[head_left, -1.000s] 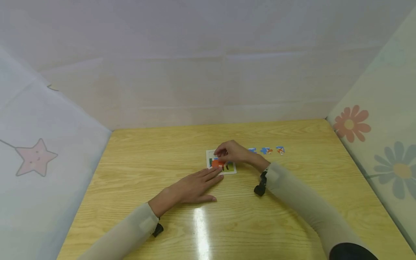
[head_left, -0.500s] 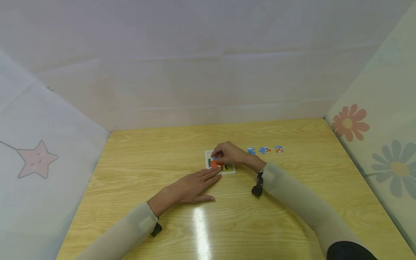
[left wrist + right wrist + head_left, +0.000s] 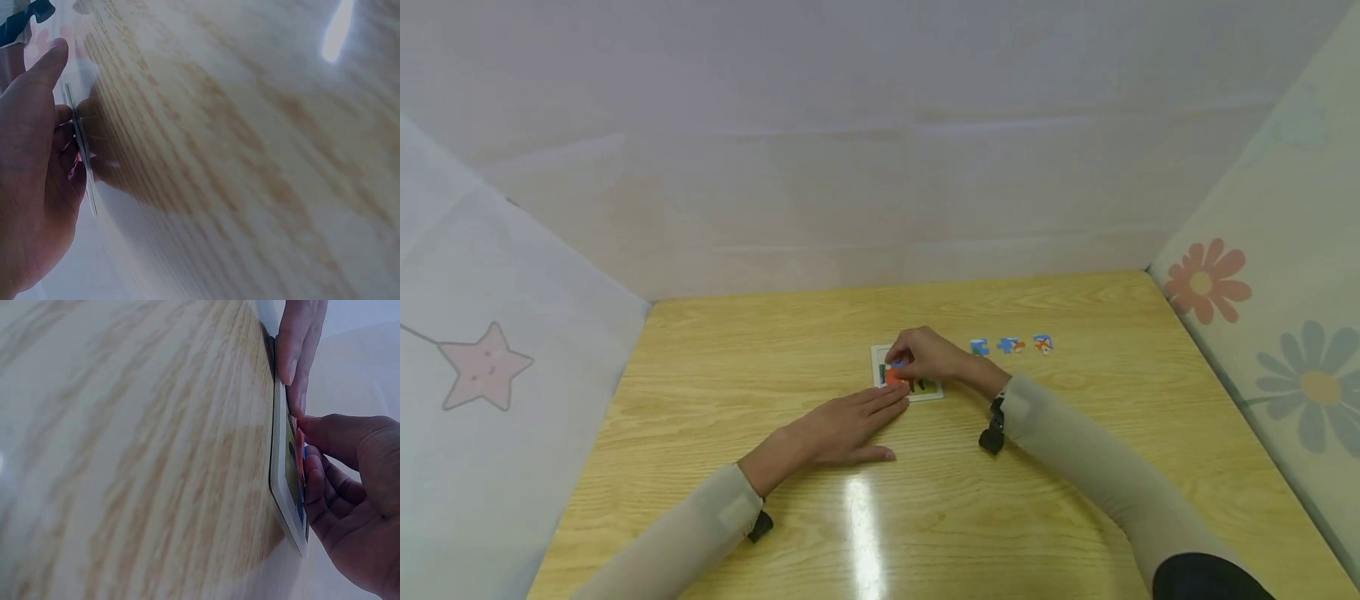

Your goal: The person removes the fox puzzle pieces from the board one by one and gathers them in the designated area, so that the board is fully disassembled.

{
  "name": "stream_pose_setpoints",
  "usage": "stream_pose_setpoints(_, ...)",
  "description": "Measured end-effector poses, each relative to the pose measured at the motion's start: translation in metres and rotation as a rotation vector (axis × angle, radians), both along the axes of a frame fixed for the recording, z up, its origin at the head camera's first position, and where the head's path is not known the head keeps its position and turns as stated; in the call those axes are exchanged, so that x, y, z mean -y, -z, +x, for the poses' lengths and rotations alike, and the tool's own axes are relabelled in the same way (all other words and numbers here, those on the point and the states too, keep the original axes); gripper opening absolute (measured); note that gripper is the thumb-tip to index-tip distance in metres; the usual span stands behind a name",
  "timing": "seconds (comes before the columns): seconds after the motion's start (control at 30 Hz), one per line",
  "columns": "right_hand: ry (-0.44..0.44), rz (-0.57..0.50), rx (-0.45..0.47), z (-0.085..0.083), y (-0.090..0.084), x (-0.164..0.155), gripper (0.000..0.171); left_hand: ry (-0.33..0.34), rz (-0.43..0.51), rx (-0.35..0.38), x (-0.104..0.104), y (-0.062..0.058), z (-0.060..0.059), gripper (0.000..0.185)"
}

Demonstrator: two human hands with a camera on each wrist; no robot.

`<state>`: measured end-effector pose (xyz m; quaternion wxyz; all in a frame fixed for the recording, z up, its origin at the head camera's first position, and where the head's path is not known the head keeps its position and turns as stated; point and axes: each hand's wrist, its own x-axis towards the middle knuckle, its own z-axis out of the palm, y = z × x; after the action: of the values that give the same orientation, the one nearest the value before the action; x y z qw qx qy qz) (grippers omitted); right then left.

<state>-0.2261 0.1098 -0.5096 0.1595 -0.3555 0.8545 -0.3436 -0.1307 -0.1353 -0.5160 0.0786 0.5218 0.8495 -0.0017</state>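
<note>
A small jigsaw puzzle in a white-rimmed tray (image 3: pixel 876 358) lies on the wooden table (image 3: pixel 760 358), its picture partly orange, blue and green. My left hand (image 3: pixel 838 432) lies flat with straight fingers, fingertips over the tray's near left edge. Over the tray's far part, my right hand (image 3: pixel 931 356) pinches an orange-red puzzle piece (image 3: pixel 892 377) between thumb and fingers. In the right wrist view the red piece (image 3: pixel 300 450) shows between the thumb and fingers, right at the tray's surface; the fingers hide much of it.
In a row right of the tray lie three loose puzzle pieces: a blue one (image 3: pixel 979 347), a blue-and-orange one (image 3: pixel 1011 345) and one with an orange animal face (image 3: pixel 1042 344). Pale cloth walls (image 3: pixel 880 200) stand behind and at both sides.
My right hand has shifted slightly left and down onto the tray, its fingertips closer over the orange part. The left hand stays in place.
</note>
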Motion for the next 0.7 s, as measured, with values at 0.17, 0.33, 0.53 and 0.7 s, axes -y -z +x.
stream_pose_setpoints(0.17,0.003,-0.005,-0.012,0.0002,0.001,0.002,0.018,0.004,0.008,0.0,0.0011,-0.0023,0.0008,0.086)
stream_pose_setpoints(0.33,-0.008,0.005,0.001,0.0004,-0.0002,0.0065,0.016,-0.002,0.027,0.03,0.0035,-0.0053,0.0028,0.085)
stream_pose_setpoints(0.53,-0.008,0.035,0.001,0.001,-0.0014,0.009,0.015,-0.01,0.047,0.067,0.0042,-0.0056,0.0038,0.085)
stream_pose_setpoints(0.7,0.0,0.023,0.001,0.0017,-0.0019,0.0071,0.014,-0.005,0.044,0.057,0.003,-0.0023,0.0026,0.085)
